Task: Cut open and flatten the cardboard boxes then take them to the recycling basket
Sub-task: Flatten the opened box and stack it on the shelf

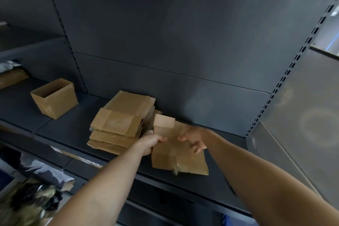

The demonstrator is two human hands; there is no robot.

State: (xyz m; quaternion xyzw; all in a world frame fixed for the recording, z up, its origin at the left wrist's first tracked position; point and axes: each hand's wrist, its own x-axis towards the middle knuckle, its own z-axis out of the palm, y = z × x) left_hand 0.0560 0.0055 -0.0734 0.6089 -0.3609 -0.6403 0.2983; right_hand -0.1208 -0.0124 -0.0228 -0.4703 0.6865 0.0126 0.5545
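Cardboard box (179, 161), flattened, lies at lower centre of the frame on the dark shelf (73, 126). My left hand (150, 142) grips its left edge, fingers curled round it. My right hand (194, 140) holds its top face with bent fingers. Just left sits a stack of flattened boxes (119, 124). Farther left stands an open box (55, 99).
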